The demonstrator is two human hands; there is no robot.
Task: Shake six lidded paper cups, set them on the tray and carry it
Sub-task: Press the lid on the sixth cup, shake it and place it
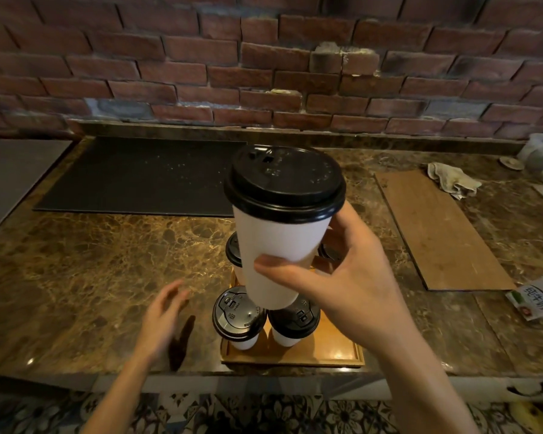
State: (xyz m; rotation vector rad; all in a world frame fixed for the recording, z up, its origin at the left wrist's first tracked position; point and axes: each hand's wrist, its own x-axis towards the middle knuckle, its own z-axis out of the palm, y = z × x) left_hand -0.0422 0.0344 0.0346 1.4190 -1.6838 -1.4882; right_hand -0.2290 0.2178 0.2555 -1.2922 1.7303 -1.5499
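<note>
Between our right hand's (351, 286) curled fingers (282, 270) sits the white paper cup with black plastic lid (279, 242), the rectangular wooden tray (336, 349) below them; our left hand (163, 314) hovers spread, empty. Short shakes, lid upward, seem safest.

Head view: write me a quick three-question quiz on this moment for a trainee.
1. True or false: the left hand grips a cup.
2. Pick one: the paper cup held by the right hand is A) lidless, B) capped with a black lid, C) crushed.
3. Fill in: the crumpled cloth lies by the far corner of a flat wooden ____.
Key: 1 false, it is open and holds nothing; 2 B; 3 board.
</note>
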